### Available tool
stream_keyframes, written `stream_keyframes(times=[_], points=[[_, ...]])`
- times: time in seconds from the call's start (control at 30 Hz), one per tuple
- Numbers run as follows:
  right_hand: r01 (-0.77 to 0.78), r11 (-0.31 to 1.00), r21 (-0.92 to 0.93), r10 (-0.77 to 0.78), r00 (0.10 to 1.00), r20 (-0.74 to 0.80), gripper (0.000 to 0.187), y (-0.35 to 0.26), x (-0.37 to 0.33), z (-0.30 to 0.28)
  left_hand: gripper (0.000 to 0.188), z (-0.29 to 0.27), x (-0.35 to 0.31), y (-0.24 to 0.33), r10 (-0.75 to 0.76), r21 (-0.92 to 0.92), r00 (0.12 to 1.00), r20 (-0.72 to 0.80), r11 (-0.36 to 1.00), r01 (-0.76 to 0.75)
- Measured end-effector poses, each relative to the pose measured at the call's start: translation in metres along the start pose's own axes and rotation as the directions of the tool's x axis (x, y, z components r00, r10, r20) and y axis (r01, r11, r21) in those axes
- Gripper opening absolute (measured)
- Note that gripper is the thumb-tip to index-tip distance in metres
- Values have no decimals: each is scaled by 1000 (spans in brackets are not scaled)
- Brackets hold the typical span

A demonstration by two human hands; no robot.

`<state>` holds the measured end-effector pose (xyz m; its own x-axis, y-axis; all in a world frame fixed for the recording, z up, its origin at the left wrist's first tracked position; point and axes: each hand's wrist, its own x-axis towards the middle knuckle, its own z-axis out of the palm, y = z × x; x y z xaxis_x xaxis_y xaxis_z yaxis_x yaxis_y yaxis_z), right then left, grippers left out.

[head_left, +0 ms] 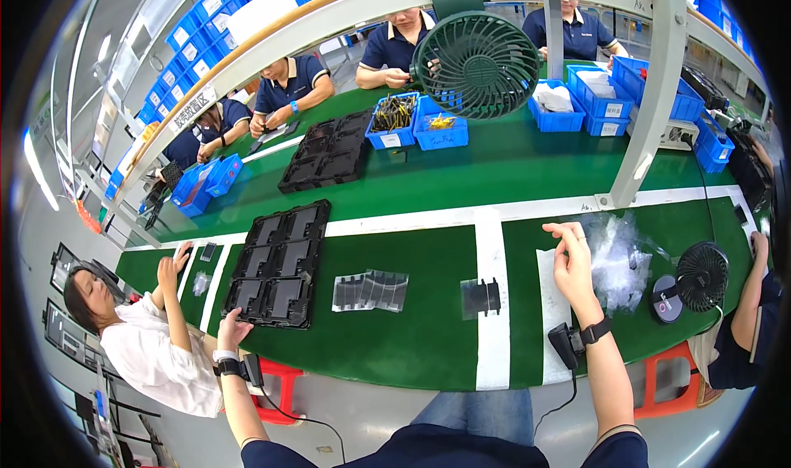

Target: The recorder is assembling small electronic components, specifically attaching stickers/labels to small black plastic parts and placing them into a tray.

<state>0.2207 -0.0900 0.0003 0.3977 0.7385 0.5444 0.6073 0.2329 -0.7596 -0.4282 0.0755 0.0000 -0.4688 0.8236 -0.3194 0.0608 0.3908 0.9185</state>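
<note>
Left hand: fingers bent at the black tray's near left corner, touching it; I can't tell how tightly.
Left arm: reaches up and out to the left.
Right hand: partly open, fingers curled, near the clear plastic pile.
Right arm: points forward, leaning left.
Black tray: flat on the green table, left of the clear strips.

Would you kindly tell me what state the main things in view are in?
Black tray: open, flat
Left hand: fingers bent at the tray's near edge
Right hand: fingers bent, nothing visibly held
Film strips: flat, overlapping
Clear plastic heap: loose, rumpled
Small black fan: upright; running, unclear
Blue bin of yellow-black pieces: open, filled
</note>
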Motion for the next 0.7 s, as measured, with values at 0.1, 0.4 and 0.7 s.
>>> stream_keyframes(times=[0.1, 0.4, 0.7], points=[[81, 997, 0, -81, 997, -17, 52, 2, 0, -1, 38, -5, 8, 6, -76, 318, 993, -87, 943, 100], [20, 1000, -6, -20, 1000, 11, 46, -3, 2, -2, 40, 5, 24, 16, 40, 728, 997, -67, 685, 21], [44, 999, -26, -45, 999, -8, 43, 0, 1, -2, 24, 16, -28, 57, 234, -423, 935, 267, 900, -104]])
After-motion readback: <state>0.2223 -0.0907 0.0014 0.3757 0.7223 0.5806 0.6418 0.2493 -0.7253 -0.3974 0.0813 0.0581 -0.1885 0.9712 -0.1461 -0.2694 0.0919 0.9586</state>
